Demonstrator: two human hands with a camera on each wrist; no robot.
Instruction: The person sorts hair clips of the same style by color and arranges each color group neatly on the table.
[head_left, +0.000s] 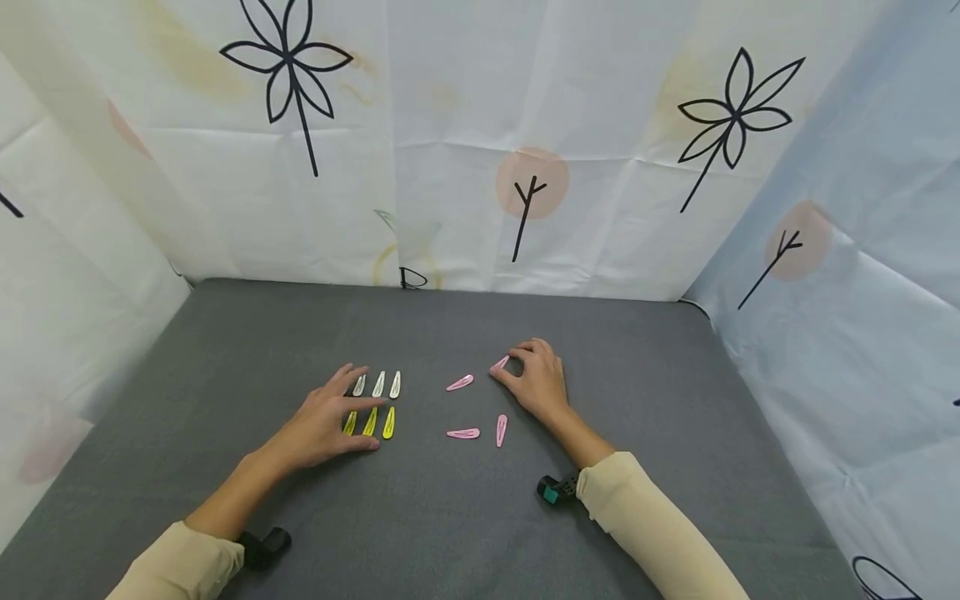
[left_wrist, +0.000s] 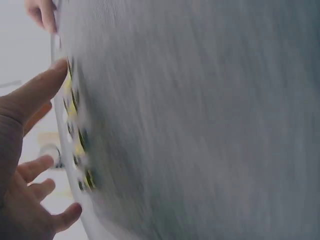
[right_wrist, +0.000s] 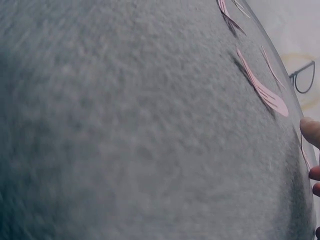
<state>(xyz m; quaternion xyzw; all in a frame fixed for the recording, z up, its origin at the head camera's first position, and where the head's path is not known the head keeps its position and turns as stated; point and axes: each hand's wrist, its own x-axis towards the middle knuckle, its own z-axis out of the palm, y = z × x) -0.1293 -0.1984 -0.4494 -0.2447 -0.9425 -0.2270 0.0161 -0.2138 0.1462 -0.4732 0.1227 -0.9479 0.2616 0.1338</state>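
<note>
My left hand (head_left: pixel 326 421) hovers with spread fingers over two rows of snap hair clips, partly hiding them. Yellow hair clips (head_left: pixel 388 422) form the near row, white hair clips (head_left: pixel 395 385) the far one. In the left wrist view, the thumb (left_wrist: pixel 45 85) is close to the yellow clips (left_wrist: pixel 79 142). My right hand (head_left: pixel 538 379) pinches a pink hair clip (head_left: pixel 499 363) between thumb and fingers, at the table surface. Other pink clips lie nearby: one (head_left: pixel 460 382) to its left, one (head_left: pixel 462 433) nearer me and one (head_left: pixel 501 431) pointing towards me.
A grey cloth-covered table (head_left: pixel 450 517) lies beneath everything. White patterned fabric (head_left: pixel 450 125) hangs behind it and at both sides. Dark wrist-worn devices sit at the left cuff (head_left: pixel 264 548) and the right cuff (head_left: pixel 557 489).
</note>
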